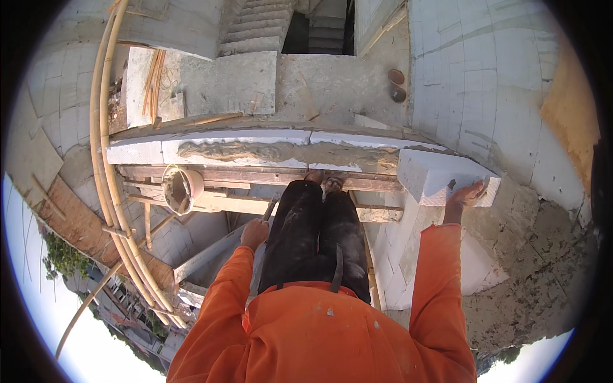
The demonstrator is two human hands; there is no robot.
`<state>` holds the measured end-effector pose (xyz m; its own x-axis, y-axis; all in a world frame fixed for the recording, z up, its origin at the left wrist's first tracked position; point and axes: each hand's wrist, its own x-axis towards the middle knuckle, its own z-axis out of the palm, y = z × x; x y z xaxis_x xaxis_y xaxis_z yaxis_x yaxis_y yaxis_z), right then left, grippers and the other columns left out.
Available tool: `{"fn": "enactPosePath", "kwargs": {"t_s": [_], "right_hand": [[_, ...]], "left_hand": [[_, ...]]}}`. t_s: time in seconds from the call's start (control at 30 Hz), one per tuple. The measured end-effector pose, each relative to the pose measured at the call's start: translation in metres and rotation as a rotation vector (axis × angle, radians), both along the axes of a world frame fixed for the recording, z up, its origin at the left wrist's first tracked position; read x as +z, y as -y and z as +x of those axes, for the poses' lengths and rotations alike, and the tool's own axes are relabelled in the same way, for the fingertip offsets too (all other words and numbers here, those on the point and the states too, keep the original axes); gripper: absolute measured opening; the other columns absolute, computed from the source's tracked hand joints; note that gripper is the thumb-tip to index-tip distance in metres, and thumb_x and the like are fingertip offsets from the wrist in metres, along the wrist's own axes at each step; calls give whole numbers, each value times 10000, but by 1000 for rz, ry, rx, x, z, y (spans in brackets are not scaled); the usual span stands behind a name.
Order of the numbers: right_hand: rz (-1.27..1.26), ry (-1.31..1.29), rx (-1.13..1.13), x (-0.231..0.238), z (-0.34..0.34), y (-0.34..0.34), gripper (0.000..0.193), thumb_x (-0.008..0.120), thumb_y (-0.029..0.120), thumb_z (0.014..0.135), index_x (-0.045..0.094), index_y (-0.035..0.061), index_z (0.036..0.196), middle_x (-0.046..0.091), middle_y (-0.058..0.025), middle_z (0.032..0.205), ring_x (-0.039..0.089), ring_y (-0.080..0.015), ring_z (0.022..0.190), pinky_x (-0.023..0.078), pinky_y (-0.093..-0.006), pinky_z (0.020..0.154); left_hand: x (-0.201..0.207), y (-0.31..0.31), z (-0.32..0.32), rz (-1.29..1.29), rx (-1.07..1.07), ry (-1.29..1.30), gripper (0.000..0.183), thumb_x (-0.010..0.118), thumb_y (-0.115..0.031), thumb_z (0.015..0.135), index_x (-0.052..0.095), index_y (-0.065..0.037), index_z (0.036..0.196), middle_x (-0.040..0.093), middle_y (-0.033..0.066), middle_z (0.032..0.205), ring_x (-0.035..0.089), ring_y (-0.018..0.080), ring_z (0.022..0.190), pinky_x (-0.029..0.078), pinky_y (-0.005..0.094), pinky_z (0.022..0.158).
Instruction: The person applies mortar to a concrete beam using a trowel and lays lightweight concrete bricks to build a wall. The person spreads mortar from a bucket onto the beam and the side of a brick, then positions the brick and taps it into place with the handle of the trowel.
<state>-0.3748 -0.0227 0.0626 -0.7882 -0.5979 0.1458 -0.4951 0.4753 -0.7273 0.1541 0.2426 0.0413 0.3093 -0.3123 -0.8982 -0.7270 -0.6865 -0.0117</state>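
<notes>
My right hand is at the near right end of a large white building block, its fingers bent against the block's face. The block sits at the right end of a low wall of white blocks. A rough band of wet grey mortar runs along the wall beside it. On the left, beside my thigh, my left hand is closed round a grey tool handle. What kind of tool this is, I cannot make out.
My feet stand on narrow wooden planks with gaps below. A mortar-smeared bucket is on them to the left. Tall bamboo poles rise further left. Beyond the wall lie a concrete floor and stairs.
</notes>
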Motion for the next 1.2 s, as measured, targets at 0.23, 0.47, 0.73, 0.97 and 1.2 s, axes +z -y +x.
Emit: {"fn": "enactPosePath", "kwargs": {"t_s": [0.23, 0.47, 0.73, 0.97, 1.2], "right_hand": [[73, -200, 27, -32, -43, 4, 618, 253, 550, 979, 591, 120, 1267, 542, -129, 1257, 508, -333, 1141, 361, -487, 978], [342, -185, 0, -3, -14, 13, 532, 258, 516, 972, 535, 232, 1327, 440, -75, 1391, 447, -320, 1260, 308, -532, 1041], [463, -298, 5, -25, -54, 26, 525, 217, 538, 976, 443, 290, 1380, 408, -69, 1430, 392, -307, 1320, 296, -621, 1027], [198, -318, 205, -40, -90, 19, 433, 271, 381, 1026, 495, 196, 1348, 473, -119, 1402, 416, -332, 1305, 346, -484, 1081], [397, -579, 29, 9, -23, -94, 461, 318, 417, 1006, 513, 152, 1328, 521, -156, 1339, 426, -349, 1282, 347, -450, 1076]], "left_hand": [[57, -83, 7, 101, 258, 143, 406, 478, -288, 875, 660, 23, 1060, 630, 283, 1103, 604, 413, 1066, 466, 472, 934], [83, -189, -26, 164, 542, 294, 398, 528, -336, 840, 681, -43, 1060, 664, 221, 1070, 622, 386, 1044, 471, 466, 913], [100, -235, -41, 167, 836, 385, 399, 530, -321, 845, 684, -35, 1077, 643, 235, 1130, 605, 385, 1092, 467, 451, 944], [88, -236, 20, 47, 896, 512, 362, 560, -319, 835, 689, -40, 1026, 668, 207, 1071, 620, 385, 1049, 475, 453, 915], [30, -232, 135, -94, 800, 513, 334, 578, -299, 834, 683, -42, 1018, 672, 211, 1037, 626, 388, 1017, 478, 462, 886]]}}
